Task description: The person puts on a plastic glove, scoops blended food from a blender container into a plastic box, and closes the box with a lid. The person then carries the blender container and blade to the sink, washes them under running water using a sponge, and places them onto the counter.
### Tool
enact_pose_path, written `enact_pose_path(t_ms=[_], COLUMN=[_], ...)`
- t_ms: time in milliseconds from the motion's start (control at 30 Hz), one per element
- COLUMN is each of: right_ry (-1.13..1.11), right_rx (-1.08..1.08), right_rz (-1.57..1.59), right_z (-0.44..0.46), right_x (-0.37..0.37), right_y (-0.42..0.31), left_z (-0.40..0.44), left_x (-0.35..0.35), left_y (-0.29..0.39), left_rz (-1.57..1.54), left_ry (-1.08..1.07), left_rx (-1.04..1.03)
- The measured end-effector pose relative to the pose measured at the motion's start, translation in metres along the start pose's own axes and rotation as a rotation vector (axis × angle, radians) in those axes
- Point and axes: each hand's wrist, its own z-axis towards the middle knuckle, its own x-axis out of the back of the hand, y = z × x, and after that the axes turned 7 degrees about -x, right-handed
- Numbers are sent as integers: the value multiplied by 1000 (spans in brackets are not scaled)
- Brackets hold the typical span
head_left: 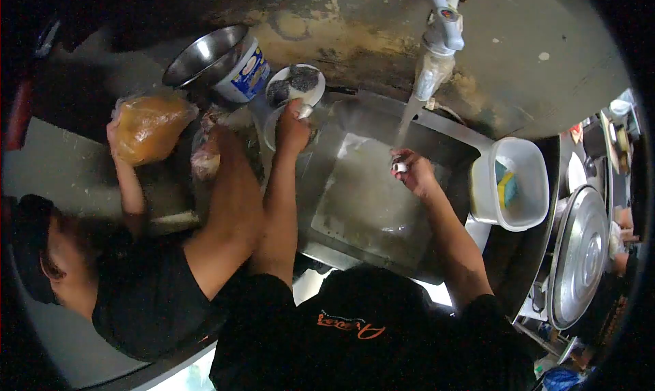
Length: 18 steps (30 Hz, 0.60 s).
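Water (409, 121) could loosen the white cylinder (400, 166) clamped in the fingers of my right hand (417, 178), near the sink (334, 255)'s back edge; my left hand (293, 130), fingers around something silvery (306, 111), could jog the bowl (312, 94).

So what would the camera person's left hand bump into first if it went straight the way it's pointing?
Probably the white dish with the dark pads, just past the left hand. They might even be touching already; depth is hard to judge here.
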Motion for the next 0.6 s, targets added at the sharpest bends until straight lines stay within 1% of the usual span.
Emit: enact_pose_path(t_ms=[33,133,233,267,333,367,400,433,467,567,600], right_ry=[-22,62,34,65,121,106,146,186,224,261,290], right_rx=[21,23,59,75,104,114,126,136,146,204,240], right_rz=[-60,-170,-247,-235,-216,-206,-234,-261,-285,-307,-412], right_z=[3,-15,-23,-24,-27,-31,-40,-53,-61,-58,-57], right_x=[-1,-26,-19,-13,-1,7,8,6,5,11,8], right_y=[1,0,13,18,30,31,28,23,22,28,29], left_z=[-18,-77,-121,-130,-138,-140,-138,-136,-138,-147,-146], left_x=[-9,-54,-101,-115,-144,-157,-176,-199,-211,-190,-188], left_y=[9,18,18,19,12,6,-16,-47,-64,-26,-21], left_rz=[-139,-404,-508,-525,-553,-574,-638,-741,-841,-969,-866], left_ry=[-37,-267,-498,-555,-617,-634,-631,-607,-580,-645,-630], left_rx=[12,142,381,471,662,752,807,844,880,804,798])
